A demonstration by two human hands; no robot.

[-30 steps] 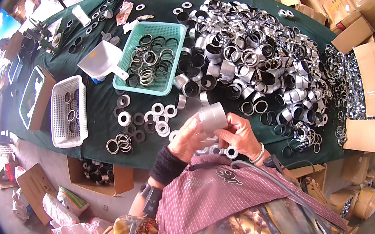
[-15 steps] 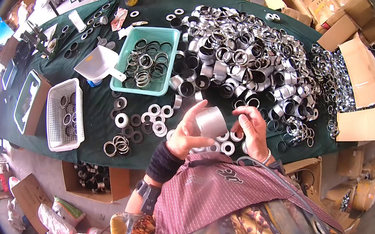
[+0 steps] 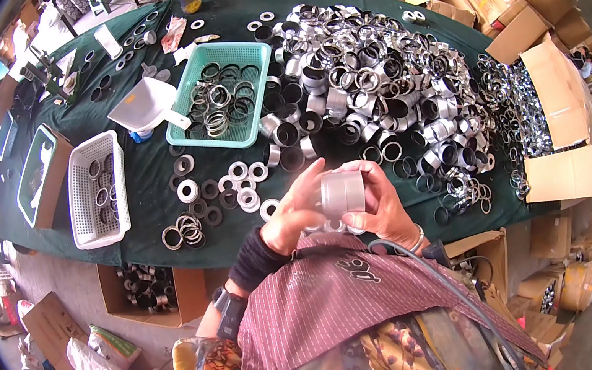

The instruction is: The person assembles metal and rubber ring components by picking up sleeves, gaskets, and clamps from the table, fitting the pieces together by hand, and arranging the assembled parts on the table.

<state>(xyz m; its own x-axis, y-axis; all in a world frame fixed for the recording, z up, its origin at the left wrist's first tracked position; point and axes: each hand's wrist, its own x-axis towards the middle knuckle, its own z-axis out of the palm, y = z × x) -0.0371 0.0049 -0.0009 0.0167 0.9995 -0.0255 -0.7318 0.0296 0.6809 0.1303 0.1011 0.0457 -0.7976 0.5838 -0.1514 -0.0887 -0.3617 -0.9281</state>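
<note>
A short silver metal sleeve (image 3: 344,194) sits in front of me, just above the near edge of the table. My right hand (image 3: 388,209) grips its right side, with the thumb at the lower edge and the fingers behind. On the sleeve's left, my left hand (image 3: 287,216) has its fingers stretched out and apart; whether they touch the sleeve I cannot tell. Flat silver washers (image 3: 248,199) lie beyond my left hand, some partly hidden beneath both hands. Thin metal rings (image 3: 183,233) are bunched to the left.
A big heap of metal sleeves and rings (image 3: 389,85) covers the table's right half. A mint-green basket (image 3: 249,140) and a white basket (image 3: 76,190) hold rings. Nearby are a white scoop (image 3: 144,104) and, at the right edge, an open cardboard box (image 3: 559,93).
The right hand has moved left and closed on the sleeve, which it did not hold before. Spread fingers of the left hand no longer wrap the sleeve. The whole view has shifted slightly.
</note>
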